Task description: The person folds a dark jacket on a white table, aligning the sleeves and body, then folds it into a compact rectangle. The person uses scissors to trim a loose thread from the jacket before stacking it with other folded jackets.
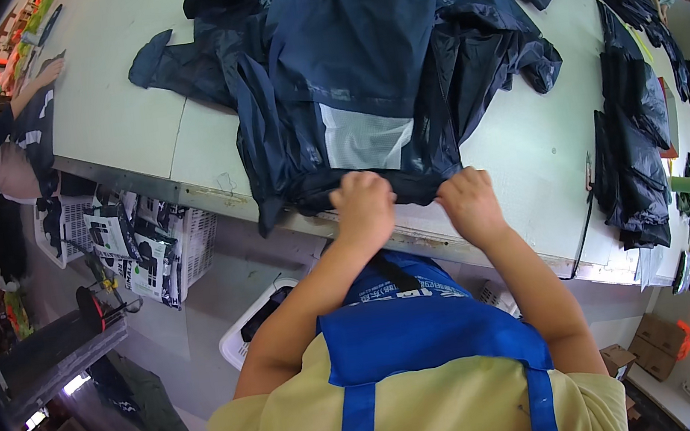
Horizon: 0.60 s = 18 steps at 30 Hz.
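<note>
A dark navy rain jacket (341, 44) lies spread on the pale worktable, its near edge bunched along the table's front edge. White mesh lining (366, 137) shows in an opening near that edge. My left hand (364, 209) is closed on the bunched hem at its middle, fingers curled over the fabric. Farther right, my right hand (471, 204) pinches the hem's right corner. The undersides of both hands' grips are hidden.
Dark folded garments (634, 145) lie at the table's right. White baskets of packaged goods (146, 240) stand below the left edge. A co-worker (11, 162) is at the table's far left. Scissors (588, 171) lie near the right front edge.
</note>
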Available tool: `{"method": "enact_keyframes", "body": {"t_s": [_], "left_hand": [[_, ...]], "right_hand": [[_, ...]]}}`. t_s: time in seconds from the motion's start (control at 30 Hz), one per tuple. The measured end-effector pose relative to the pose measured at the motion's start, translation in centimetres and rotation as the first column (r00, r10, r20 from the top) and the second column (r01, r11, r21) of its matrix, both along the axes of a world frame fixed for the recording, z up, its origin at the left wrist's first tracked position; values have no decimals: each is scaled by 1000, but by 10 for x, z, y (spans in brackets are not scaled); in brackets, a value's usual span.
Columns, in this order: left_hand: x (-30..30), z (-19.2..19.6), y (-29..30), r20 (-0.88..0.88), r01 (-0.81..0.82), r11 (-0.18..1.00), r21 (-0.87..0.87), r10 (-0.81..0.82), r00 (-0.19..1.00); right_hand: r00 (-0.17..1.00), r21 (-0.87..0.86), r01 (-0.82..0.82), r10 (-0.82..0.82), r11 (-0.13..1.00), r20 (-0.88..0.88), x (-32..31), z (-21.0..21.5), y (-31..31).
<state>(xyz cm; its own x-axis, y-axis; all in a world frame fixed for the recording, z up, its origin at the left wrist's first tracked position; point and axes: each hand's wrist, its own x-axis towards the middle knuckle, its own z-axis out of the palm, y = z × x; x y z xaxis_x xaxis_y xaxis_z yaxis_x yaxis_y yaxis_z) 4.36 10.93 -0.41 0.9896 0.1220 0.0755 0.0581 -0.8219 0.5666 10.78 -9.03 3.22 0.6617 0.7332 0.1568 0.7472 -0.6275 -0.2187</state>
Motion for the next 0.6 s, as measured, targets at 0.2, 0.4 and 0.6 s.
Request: {"method": "enact_keyframes", "body": {"t_s": [0.2,0.4,0.6], "left_hand": [[-39,19,90,143,-243,963,116,226,964],[-25,19,110,151,15,998,60,-23,988],[30,70,101,80,219,972,-86,-212,974]], "right_hand": [[982,-22,187,-187,982,1,12,8,-39],[888,174,334,-247,926,-389,39,-18,-77],[385,20,921,-918,388,93,77,-91,-257]]}}
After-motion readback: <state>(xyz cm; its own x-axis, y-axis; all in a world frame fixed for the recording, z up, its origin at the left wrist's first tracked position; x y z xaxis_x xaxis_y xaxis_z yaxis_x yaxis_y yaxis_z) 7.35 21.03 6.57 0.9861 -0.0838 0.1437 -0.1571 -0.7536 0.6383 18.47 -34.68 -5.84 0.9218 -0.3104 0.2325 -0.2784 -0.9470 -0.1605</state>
